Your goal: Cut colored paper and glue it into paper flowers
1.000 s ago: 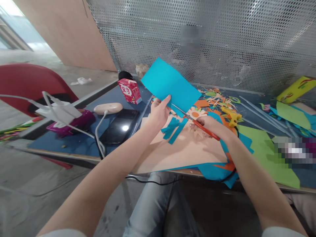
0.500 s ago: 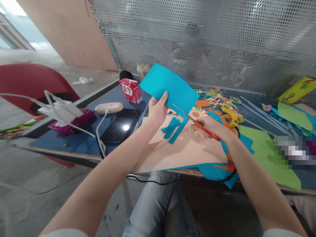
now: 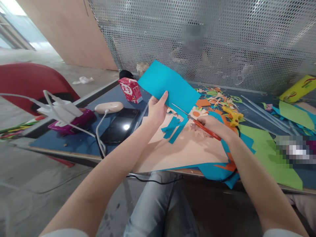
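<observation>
Blue bench (image 3: 61, 143), scraps (image 3: 215, 98) at two o'clock. I've got left fingers (image 3: 164, 97) pinching the sheet (image 3: 168, 80) at twelve, right fingers (image 3: 202, 120) wrapped round the scissors (image 3: 206, 130) at three. Some strips (image 3: 177, 133) look done; most of the sheet's uncut, I'd say.

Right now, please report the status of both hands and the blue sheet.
Left fingers gripping blue sheet. Right fingers on red-handled scissors, blades at sheet's lower part. Blue strips on beige paper below.
</observation>
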The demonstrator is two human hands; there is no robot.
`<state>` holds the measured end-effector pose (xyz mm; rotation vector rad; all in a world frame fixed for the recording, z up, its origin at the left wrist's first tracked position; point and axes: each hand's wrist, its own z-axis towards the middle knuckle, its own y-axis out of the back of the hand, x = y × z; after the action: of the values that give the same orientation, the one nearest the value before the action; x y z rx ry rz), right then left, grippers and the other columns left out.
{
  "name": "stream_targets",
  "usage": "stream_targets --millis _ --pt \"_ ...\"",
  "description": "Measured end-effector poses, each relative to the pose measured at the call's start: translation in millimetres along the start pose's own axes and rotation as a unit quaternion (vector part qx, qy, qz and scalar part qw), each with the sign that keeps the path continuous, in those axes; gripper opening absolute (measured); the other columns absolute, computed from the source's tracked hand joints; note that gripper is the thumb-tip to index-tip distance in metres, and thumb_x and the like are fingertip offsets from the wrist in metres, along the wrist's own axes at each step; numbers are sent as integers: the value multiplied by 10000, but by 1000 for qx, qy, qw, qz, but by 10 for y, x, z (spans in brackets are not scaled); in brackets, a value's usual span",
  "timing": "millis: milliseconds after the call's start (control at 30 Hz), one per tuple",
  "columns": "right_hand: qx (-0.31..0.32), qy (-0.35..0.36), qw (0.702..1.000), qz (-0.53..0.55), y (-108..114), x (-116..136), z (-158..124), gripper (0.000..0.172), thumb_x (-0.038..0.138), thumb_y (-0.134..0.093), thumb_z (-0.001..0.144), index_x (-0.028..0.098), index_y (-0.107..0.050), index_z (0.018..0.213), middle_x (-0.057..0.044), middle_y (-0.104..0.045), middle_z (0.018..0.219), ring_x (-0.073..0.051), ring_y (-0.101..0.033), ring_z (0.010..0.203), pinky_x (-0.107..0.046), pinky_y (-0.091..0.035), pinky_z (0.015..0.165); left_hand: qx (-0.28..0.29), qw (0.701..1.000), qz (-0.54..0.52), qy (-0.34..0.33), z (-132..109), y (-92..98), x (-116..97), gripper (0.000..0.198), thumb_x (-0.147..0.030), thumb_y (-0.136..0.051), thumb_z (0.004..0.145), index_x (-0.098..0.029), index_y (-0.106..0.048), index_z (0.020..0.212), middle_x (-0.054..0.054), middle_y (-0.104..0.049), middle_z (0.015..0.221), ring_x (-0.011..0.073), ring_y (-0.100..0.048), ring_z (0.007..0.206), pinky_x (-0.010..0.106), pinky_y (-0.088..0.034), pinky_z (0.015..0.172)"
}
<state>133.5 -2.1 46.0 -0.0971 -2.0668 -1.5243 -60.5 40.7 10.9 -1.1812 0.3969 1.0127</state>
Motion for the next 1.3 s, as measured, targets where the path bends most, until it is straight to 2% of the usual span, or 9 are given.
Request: stream_targets --millis 167,300,500,800,967,1133,1300 --pt "-6 -1 1000 4 -14 -5 8 281 428 -490 799 173 -532 688 9 -494 538 -101 -459 491 -224 -315 475 -2 1000 -7 10 -41 -39 -11 389 -325 -733 658 -200 -619 1009 82 -653 1123 247 -566 1119 395 -457 985" --pt "-11 17 1000 -18 -21 -27 27 311 443 -495 798 176 -498 639 -3 -509 571 -108 -474 527 -229 -306 481 -3 1000 1 29 -59 -51 -9 358 -313 -723 674 -199 -624 999 83 -652 1123 249 -545 1148 393 -443 1001" --pt "-11 1 999 -42 -23 -40 44 297 432 -491 809 168 -574 701 -14 -556 608 -116 -492 546 -235 -298 499 0 1000 10 25 -55 -43 -9 354 -340 -729 663 -207 -632 976 63 -662 1111 229 -572 1112 374 -450 995" --pt "-12 9 1000 12 -53 -52 42 361 530 -500 773 185 -496 669 11 -480 531 -107 -467 490 -227 -302 462 3 999 -9 38 -108 -101 -13 363 -322 -748 639 -195 -623 956 75 -638 1156 251 -518 1180 393 -448 1001" --pt "-17 10 1000 4 -45 -33 23 305 457 -472 807 186 -493 668 11 -476 501 -109 -459 483 -231 -298 468 -10 999 -17 40 -96 -89 -8 298 -302 -749 636 -174 -614 869 93 -648 1128 268 -519 1176 412 -446 1001" --pt "-24 21 999 -14 -47 -59 49 358 517 -495 770 184 -498 639 -6 -515 580 -113 -476 512 -229 -298 455 5 999 -16 31 -82 -73 20 338 -310 -745 639 -190 -611 925 84 -642 1142 257 -513 1185 412 -430 1015" --pt "-19 2 1000 -3 -39 -39 39 331 479 -498 788 178 -533 655 9 -490 504 -109 -466 484 -232 -298 463 -9 1000 -7 28 -37 -38 -6 257 -377 -681 704 -203 -605 878 59 -667 1089 250 -537 1159 398 -479 953"
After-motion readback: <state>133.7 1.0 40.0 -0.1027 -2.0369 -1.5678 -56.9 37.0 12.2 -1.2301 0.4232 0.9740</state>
